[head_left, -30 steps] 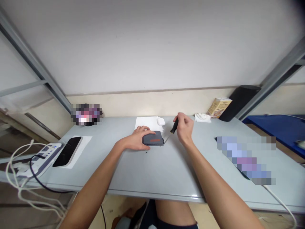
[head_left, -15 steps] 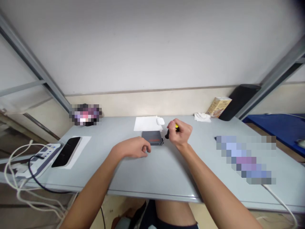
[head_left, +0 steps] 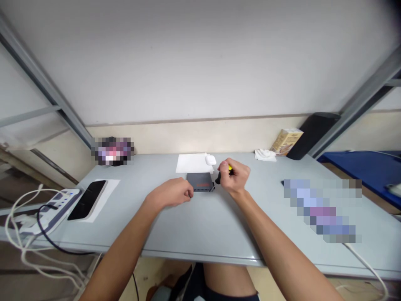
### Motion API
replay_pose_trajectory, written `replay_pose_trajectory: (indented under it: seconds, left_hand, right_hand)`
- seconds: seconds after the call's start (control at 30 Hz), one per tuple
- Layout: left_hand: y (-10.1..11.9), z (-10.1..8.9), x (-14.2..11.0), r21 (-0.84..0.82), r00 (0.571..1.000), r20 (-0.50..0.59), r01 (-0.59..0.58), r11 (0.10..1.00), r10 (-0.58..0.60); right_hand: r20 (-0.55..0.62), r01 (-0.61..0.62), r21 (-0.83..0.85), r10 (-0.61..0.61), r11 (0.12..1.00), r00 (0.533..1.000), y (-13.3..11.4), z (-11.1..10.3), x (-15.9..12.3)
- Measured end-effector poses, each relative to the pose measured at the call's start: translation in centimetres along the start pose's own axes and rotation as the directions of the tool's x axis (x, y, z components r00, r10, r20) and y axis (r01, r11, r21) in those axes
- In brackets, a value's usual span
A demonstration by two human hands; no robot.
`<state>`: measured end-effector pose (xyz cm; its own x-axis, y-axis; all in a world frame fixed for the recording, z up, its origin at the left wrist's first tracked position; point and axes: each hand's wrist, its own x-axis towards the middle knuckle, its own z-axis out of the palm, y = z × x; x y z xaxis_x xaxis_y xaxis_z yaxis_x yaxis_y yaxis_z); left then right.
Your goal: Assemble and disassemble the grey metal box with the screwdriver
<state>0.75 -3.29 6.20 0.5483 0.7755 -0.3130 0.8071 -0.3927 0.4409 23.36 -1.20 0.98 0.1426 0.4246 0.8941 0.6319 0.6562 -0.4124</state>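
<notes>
A small dark grey box (head_left: 199, 180) with red lettering and a row of vent slots lies flat on the desk. My left hand (head_left: 173, 192) is beside the box's left side, its fingers curled and thumb pressed in; whatever may be between them is hidden. In my right hand (head_left: 234, 175) is a screwdriver (head_left: 218, 177) with a black and yellow handle, wrapped in a fist. Its tip points down and left to the box's right edge, where a small bracket-like tab (head_left: 212, 187) sticks out. Whether the tip touches it, I cannot tell.
Behind the box lie white paper (head_left: 191, 163) and a white earbud case (head_left: 211, 160). A phone (head_left: 87, 200) and a power strip (head_left: 58, 209) with cables are at left. Crumpled tissue (head_left: 265, 155), a yellow carton (head_left: 287, 141) and a black cylinder (head_left: 313, 136) stand back right.
My left hand has let go of the box, moved toward me and curled its fingers beside it. A small dark speck on the desk is now out of sight. My right hand has regripped the screwdriver, moving left.
</notes>
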Motion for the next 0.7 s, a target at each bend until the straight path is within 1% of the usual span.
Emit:
replay_pose_trajectory:
  seconds: [0.07,0.2,0.3,0.4,0.57,0.7]
  left_hand:
    - [0.07,0.12,0.04,0.018,0.999,-0.021,-0.031,0.999,0.031]
    - [-0.01,0.26,0.13,0.043,0.995,-0.014,-0.098,0.994,0.099]
    - [-0.14,0.07,0.06,0.024,0.997,0.009,-0.072,0.997,0.072]
    - [-0.15,-0.21,-0.05,0.001,1.000,0.013,-0.027,1.000,0.027]
    - [-0.11,-0.23,0.01,0.021,0.997,0.007,-0.075,0.997,0.075]
    - [-0.07,-0.08,0.11,0.014,0.998,0.037,-0.054,0.998,0.054]
  right_hand:
    - [0.016,0.010,-0.002,-0.009,1.000,1.000,0.01,0.00,0.12]
    - [0.012,-0.012,-0.016,0.012,1.000,1.000,0.14,-0.26,0.37]
    - [-0.007,-0.036,-0.013,0.036,0.999,0.999,0.10,-0.40,0.38]
    - [-0.018,-0.019,0.001,0.020,1.000,1.000,-0.08,-0.25,0.19]
    - [-0.011,0.029,0.010,-0.028,1.000,1.000,-0.21,0.05,-0.02]
    - [-0.025,0.031,-0.002,-0.031,1.000,0.999,-0.19,-0.12,0.15]
